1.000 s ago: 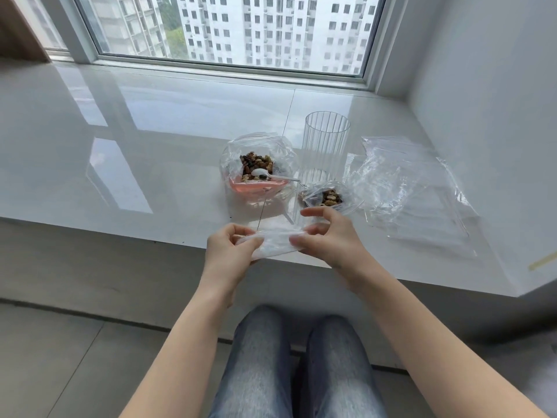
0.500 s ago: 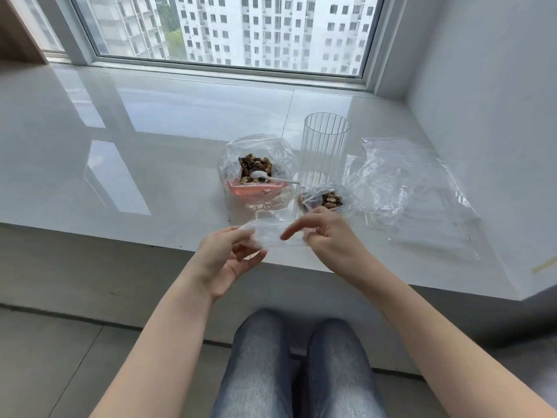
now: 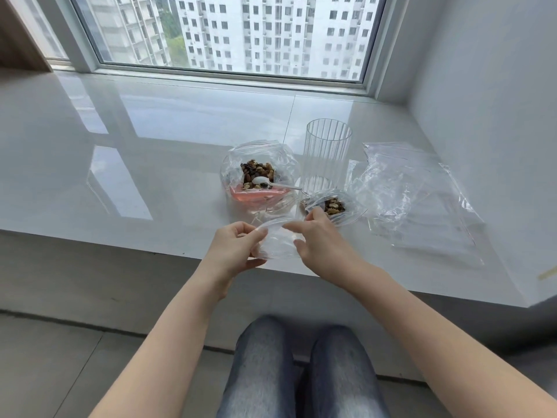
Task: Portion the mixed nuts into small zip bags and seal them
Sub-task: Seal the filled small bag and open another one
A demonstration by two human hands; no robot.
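An empty small zip bag (image 3: 275, 241) hangs between my hands above the sill's front edge. My left hand (image 3: 233, 250) pinches its left side, thumb on top. My right hand (image 3: 319, 239) has its fingers at the bag's mouth on the right, index finger stretched left over the rim. Behind them a large open bag of mixed nuts (image 3: 259, 175) lies on the sill with a white spoon (image 3: 266, 182) in it. A small bag with nuts (image 3: 333, 206) lies just beyond my right hand.
A tall ribbed clear glass (image 3: 327, 155) stands behind the filled small bag. A heap of empty clear bags (image 3: 416, 197) lies at the right. The white wall (image 3: 497, 116) closes the right side, the window (image 3: 229, 34) the back. My knees are below the sill (image 3: 120, 164).
Both hands lifted the empty bag a little toward the nuts. The bag's mouth has spread open, and my right index finger has stretched over its rim.
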